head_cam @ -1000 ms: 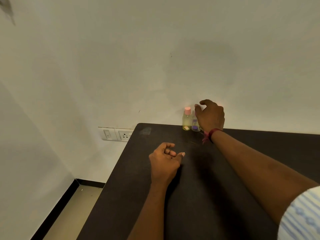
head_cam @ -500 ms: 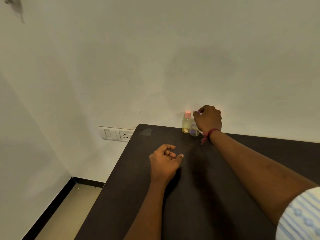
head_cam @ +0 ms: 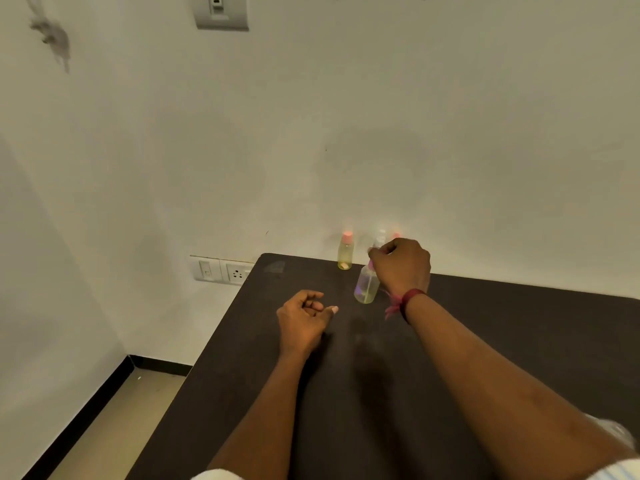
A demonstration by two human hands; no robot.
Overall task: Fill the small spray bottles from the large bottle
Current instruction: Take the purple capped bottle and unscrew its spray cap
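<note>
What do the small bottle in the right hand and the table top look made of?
Small bottle: likely clear plastic, smooth; its see-through wall shows a pale yellowish tint. Table top: dark brown, matte, probably laminate or veneered board; no grain visible, so uncertain.

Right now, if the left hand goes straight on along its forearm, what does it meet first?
Likely the pink-capped yellow bottle near the wall; the dark table before the left hand looks bare. It could pass just left of the bottle: depth is unclear.
</note>
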